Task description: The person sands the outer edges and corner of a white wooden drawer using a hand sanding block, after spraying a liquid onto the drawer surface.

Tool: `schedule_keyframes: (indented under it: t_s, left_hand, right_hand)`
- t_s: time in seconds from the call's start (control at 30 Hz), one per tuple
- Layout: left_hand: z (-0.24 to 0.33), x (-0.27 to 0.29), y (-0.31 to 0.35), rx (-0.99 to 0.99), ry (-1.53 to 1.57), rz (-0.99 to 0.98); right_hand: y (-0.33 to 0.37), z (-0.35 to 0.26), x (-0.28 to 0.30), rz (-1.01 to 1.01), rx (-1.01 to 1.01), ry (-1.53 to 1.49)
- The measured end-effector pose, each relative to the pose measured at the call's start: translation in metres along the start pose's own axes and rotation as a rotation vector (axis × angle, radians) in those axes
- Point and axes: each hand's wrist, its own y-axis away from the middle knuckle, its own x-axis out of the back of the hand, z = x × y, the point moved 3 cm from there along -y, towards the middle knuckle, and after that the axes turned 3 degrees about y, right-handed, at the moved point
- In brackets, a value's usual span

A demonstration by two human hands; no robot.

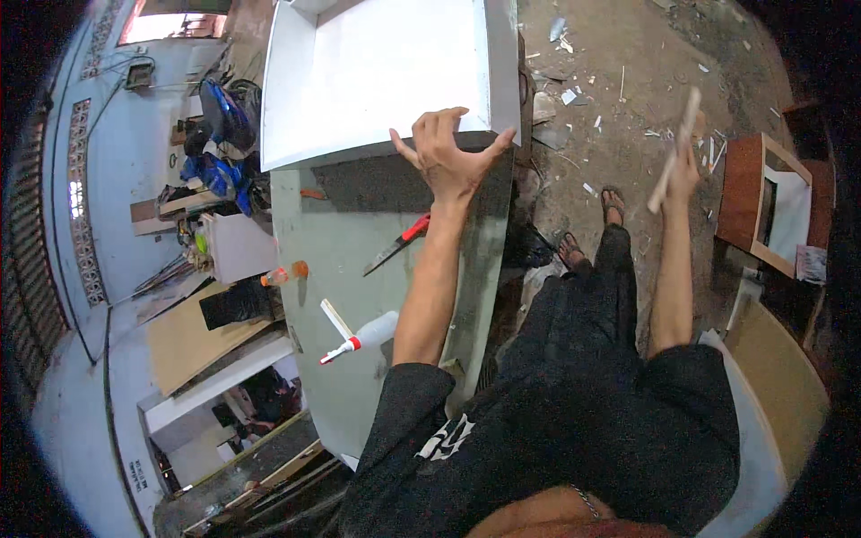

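Observation:
My left hand (444,154) is at the near edge of a shallow white box (386,85), its fingers spread and bent at the tips. The box lies open side up on a pale green worktop (336,238), over a dark grey patch. Out to the right, away from the worktop, my right hand (683,177) grips a long, flat strip of light wood (674,157). Beside my left forearm lies a red-handled tool (397,244) with a long tapering blade. Nearer to me is a clear squeeze bottle (377,332) with a red collar and white nozzle, next to a short white strip (337,319).
A small bottle with orange contents (285,274) lies at the worktop's left edge. Scraps litter the floor (619,54) at right. A reddish-brown cabinet piece (743,193) stands far right. Boards (193,336) and blue bundled things (215,170) crowd the left wall.

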Motion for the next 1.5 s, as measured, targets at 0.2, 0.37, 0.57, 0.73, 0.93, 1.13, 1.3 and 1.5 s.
schedule_keyframes:
  t_s: [0.2, 0.37, 0.57, 0.73, 0.93, 1.13, 1.3, 1.5]
  left_hand:
    - [0.009, -0.003, 0.001, 0.105, 0.069, -0.064]
    - [0.011, 0.014, 0.008, -0.094, 0.106, -0.074]
    - [-0.046, 0.028, -0.007, -0.032, 0.274, 0.074]
    - [-0.104, 0.025, -0.024, 0.071, 0.269, 0.394]
    - [-0.117, -0.006, -0.009, 0.198, 0.397, 0.657]
    - [-0.125, -0.005, -0.01, 0.163, 0.306, 0.762]
    - [-0.125, -0.009, -0.016, 0.112, 0.308, 0.774]
    - [-0.127, -0.014, -0.012, 0.111, 0.315, 0.72]
  right_hand:
    - [0.05, 0.056, 0.129, 0.162, -0.108, 0.164]
    - [0.059, 0.053, 0.116, 0.064, -0.029, 0.25]
    - [0.099, -0.017, -0.038, -0.316, 0.347, 0.242]
    - [0.143, -0.098, -0.142, -0.481, 0.54, 0.195]
    - [0.155, -0.106, -0.174, -0.554, 0.684, 0.343]
    - [0.17, -0.155, -0.254, -0.527, 0.992, 0.585]
    - [0.05, -0.178, -0.301, -0.388, 0.804, 0.606]
    - [-0.044, -0.146, -0.191, -0.354, 0.729, 0.622]
